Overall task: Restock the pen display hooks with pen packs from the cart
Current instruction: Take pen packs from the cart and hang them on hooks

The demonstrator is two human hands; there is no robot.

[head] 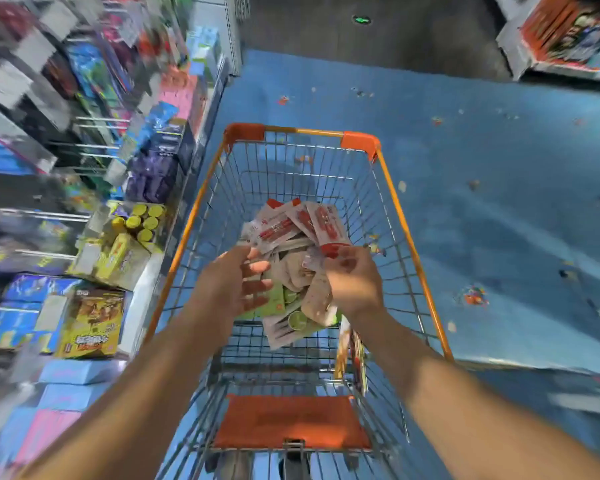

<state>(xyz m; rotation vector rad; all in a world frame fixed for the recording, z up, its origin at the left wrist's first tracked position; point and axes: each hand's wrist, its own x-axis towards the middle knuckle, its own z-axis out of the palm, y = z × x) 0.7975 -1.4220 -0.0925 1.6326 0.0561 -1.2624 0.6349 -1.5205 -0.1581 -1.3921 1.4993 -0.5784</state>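
Observation:
An orange-rimmed wire cart [392,181] stands in front of me with a heap of pen packs [291,306] lying in its basket. Both my arms reach down into it. My right hand [352,278] grips a fan of red-and-white pen packs [305,223] raised above the heap. My left hand [239,282] is beside them with fingers spread and relaxed, its fingertips touching the left edge of the fanned packs. Green packs [274,303] lie lower in the heap. The display hooks [97,123] on the left are blurred.
Shelves on the left hold boxes, a yellow box [90,323] and yellow-lidded tubs [142,220]. The orange child-seat flap [291,422] is at the cart's near end. Blue floor with scattered specks spreads to the right; another display [568,32] stands at top right.

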